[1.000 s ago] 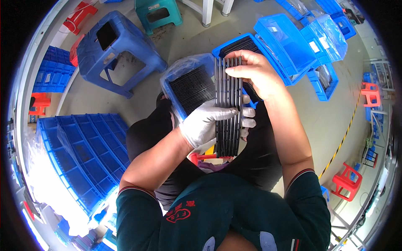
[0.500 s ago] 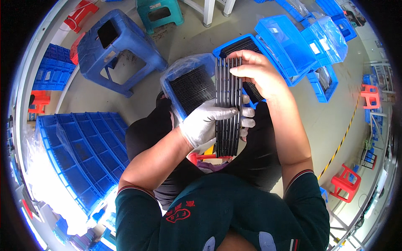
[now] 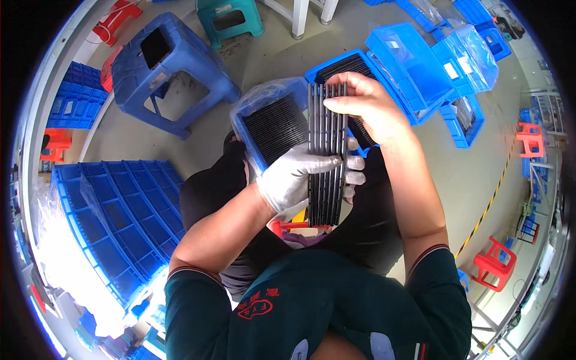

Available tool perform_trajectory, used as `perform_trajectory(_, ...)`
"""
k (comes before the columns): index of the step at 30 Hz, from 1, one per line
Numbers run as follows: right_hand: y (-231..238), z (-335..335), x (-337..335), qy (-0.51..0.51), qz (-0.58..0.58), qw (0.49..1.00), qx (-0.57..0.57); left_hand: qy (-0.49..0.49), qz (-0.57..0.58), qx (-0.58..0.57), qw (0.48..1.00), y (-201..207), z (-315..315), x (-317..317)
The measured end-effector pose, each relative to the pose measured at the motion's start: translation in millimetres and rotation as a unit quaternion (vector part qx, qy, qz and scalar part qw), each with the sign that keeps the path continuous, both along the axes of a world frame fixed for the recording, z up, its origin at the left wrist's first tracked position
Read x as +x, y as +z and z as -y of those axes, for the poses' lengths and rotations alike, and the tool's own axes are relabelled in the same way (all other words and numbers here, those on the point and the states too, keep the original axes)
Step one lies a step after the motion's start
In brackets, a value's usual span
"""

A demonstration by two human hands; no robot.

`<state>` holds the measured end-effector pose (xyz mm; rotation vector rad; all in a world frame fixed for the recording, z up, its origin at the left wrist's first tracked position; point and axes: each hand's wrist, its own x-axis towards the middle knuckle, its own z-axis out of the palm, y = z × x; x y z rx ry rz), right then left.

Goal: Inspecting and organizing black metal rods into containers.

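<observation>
Several slim black rods lie side by side in a flat bundle in front of me. My left hand, in a pale glove, is wrapped round the bundle's middle, thumb across the front and fingertips showing past the right edge. My bare right hand grips the far end, its thumb laid over the rods and its fingers behind them. Just beyond the bundle, a blue bin lined with clear plastic holds many similar black pieces. Another blue bin with black pieces is partly hidden behind my right hand.
A blue stool with a dark top opening stands at the far left, a green stool beyond it. Blue crates are stacked at my left. More blue bins are piled at far right. A red stool stands at right.
My right thumb has shifted slightly left across the far end of the rods. The left hand and the bundle stay almost where they were.
</observation>
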<state>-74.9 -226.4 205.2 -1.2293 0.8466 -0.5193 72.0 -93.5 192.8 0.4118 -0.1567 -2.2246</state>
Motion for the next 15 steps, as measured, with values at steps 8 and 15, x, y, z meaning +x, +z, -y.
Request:
perform_trajectory(8,-0.5,-1.0,2.0,-0.007,-0.002,1.0,-0.021,0.0,-0.006,0.008,1.0,-2.1,0.7,-0.1)
perform_trajectory(15,-1.7,-1.5,1.9,-0.011,-0.005,1.0,-0.012,0.001,0.011,-0.003,1.0,-3.7,0.7,-0.1)
